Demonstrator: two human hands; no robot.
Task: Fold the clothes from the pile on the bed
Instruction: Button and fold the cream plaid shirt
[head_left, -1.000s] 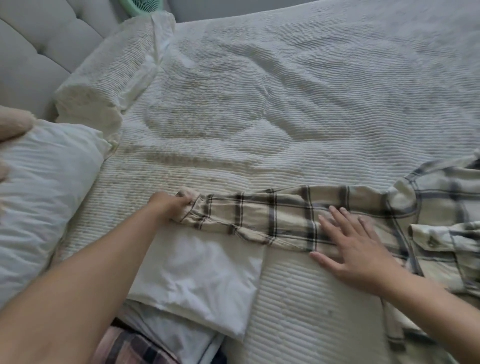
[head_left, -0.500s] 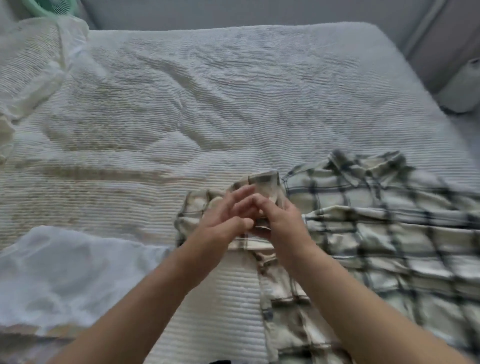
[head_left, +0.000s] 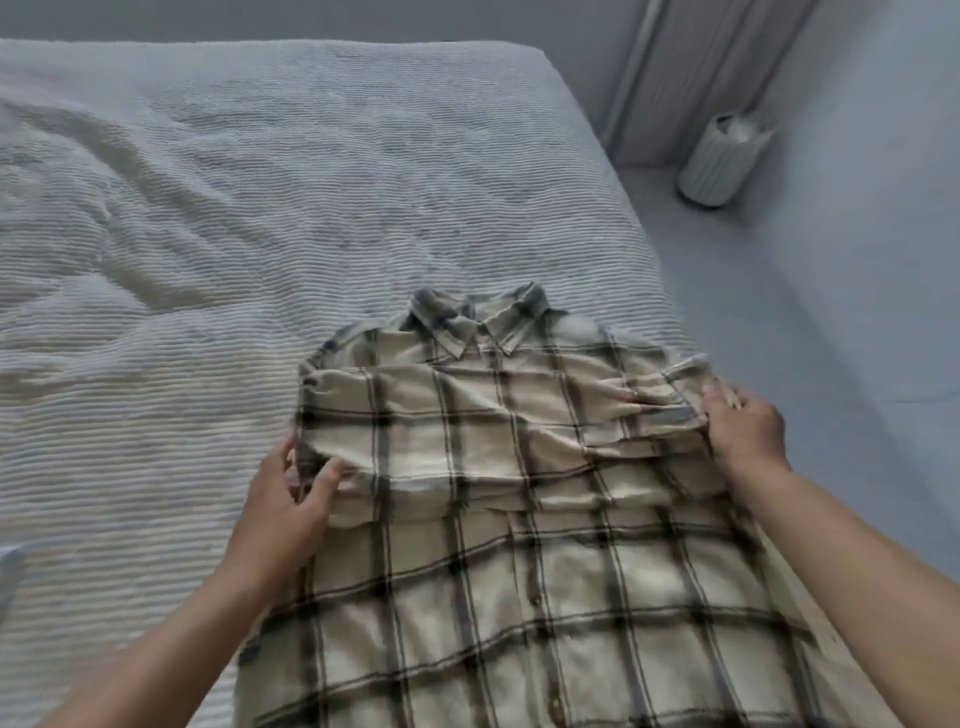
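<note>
A cream plaid shirt (head_left: 519, 545) with dark checks lies flat on the bed near its right edge, collar pointing away from me. One sleeve is folded straight across the chest. My left hand (head_left: 283, 499) pinches the folded edge at the shirt's left side between thumb and fingers. At the shirt's right side my right hand (head_left: 745, 426) grips the sleeve's cuff end, fingers curled over the cloth.
The white ribbed bedspread (head_left: 260, 234) stretches left and back, wrinkled. Beyond the bed's right edge is grey floor with a pale ribbed bin (head_left: 719, 158) by the wall. A scrap of white cloth (head_left: 8, 571) shows at the far left edge.
The sleeve, stretched out to the left a second ago, now lies folded across the shirt's chest. My hands have parted to its two ends, and the view has swung right.
</note>
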